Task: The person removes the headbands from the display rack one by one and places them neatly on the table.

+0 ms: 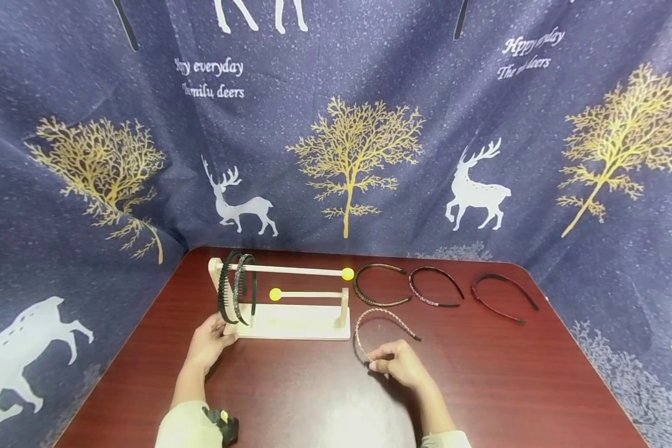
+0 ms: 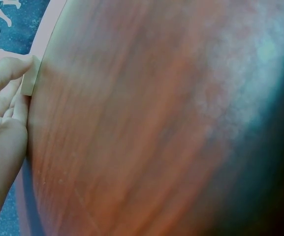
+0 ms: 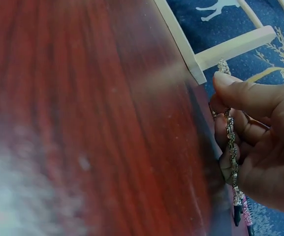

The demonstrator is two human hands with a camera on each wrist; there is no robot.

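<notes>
My left hand grips the left end of a pale wooden stand; the left wrist view has thumb and fingers pinching a corner of its base. On the stand's upper rod hang a black toothed headband and a dark glittery headband, both at the left end. To the right of the stand, my right hand pinches one end of a beaded, light-coloured headband between thumb and fingers. Seen from the right wrist, its sparkling band runs past the palm.
Yellow balls cap the upper rod and the shorter lower rod. Along the table's back right lie a gold-brown headband, a pink-and-black headband and a dark red headband. A blue patterned cloth hangs behind the table.
</notes>
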